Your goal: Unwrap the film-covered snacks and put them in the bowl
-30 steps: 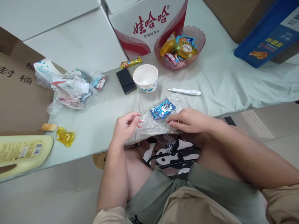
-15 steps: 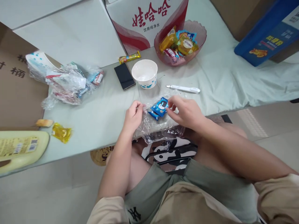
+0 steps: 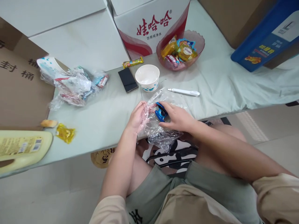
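Blue snack packets [image 3: 160,114] are gripped between the thumb and fingers of my right hand [image 3: 178,117], above the table's front edge. My left hand [image 3: 137,117] holds one side of a crinkled clear plastic bag [image 3: 153,126], which spreads under and around the packets and droops over the edge. Glare on the film partly hides my left fingertips. Just beyond my hands stands a white paper bowl [image 3: 147,77] with blue leaf prints. To its right lies a white pen-like cutter [image 3: 183,92].
A dark phone [image 3: 128,80] and a yellow snack stick [image 3: 133,62] lie left of the bowl. A pink glass bowl [image 3: 161,59] holds several snacks. Crumpled wrappers [image 3: 74,84], a yellow wrapper [image 3: 65,133] and a pale yellow jug [image 3: 44,147] are left; a blue container [image 3: 247,54] stands right.
My right hand has closed on the blue packets and lifted them off the film. My left hand has taken a fuller hold of the bag, pulling its side up.
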Demonstrator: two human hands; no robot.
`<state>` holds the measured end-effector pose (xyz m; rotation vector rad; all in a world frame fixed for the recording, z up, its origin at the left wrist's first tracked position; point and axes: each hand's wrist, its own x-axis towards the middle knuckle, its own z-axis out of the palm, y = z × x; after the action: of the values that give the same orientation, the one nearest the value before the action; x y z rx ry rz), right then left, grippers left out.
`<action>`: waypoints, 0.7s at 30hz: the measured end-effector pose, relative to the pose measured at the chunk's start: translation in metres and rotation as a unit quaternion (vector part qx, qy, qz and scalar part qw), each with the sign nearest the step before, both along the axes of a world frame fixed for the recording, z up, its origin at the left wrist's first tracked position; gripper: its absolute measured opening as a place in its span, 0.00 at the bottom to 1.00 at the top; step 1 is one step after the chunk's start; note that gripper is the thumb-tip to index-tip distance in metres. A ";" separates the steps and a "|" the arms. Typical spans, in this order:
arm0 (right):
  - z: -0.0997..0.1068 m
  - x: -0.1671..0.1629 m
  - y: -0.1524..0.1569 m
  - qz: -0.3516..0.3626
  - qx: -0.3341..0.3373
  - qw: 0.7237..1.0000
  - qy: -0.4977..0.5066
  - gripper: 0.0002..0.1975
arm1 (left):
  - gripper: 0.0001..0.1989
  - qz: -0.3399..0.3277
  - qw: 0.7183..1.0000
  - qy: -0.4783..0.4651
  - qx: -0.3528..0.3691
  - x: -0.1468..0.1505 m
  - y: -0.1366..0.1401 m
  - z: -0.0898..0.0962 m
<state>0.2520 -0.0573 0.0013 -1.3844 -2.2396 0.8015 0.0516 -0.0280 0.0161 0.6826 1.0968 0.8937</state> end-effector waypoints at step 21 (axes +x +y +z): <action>0.028 0.041 0.038 -0.220 0.021 0.959 0.178 0.18 | 0.04 0.109 0.987 0.118 -0.001 -0.006 0.013 -0.005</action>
<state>0.2930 -0.0193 0.0296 -1.5016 -1.5884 0.7653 0.0458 -0.0145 0.0115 0.6884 1.4036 1.0150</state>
